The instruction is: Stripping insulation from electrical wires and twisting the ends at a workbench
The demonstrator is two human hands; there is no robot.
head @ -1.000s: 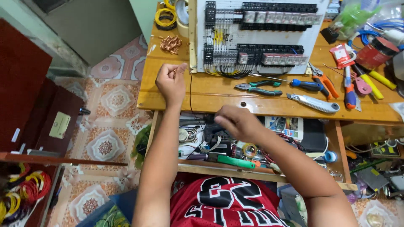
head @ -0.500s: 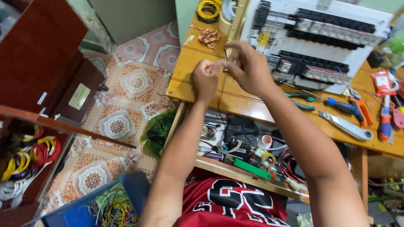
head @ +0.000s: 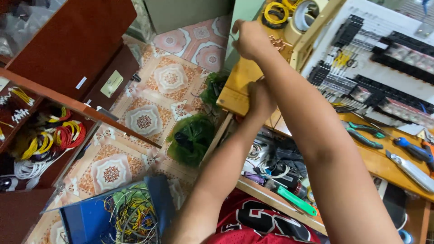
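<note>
The wooden workbench (head: 235, 92) filled the frame from 12 to 4 o'clock, its near corner jutting over a patterned tile floor (head: 158, 97). The right hand (head: 249, 38) reached to the bench's far corner at about 12 o'clock, fingers curled together near a small heap of copper-coloured bits (head: 278, 44); whether it pinched anything could not be told. The left hand (head: 260, 96) sat lower, near the centre, closed in a loose fist at the bench edge, its contents hidden.

Beyond the right hand lay a coil of yellow wire (head: 275, 12) and a roll of tape (head: 304, 11). At 2 o'clock a white panel of black terminal blocks (head: 384, 63) leaned against a wooden frame. At 3 o'clock green-handled pliers (head: 364, 134) and a blue-handled screwdriver (head: 413, 151) rested on the benchtop. A lower shelf (head: 280, 169) at 5 o'clock held tangled cables and a green-handled tool (head: 296, 201).

At 9 o'clock a dark red cabinet (head: 68, 40) stood open, with red and yellow wire coils (head: 49, 138) inside. At 7 o'clock a blue bin (head: 97, 219) held loose wire offcuts.
</note>
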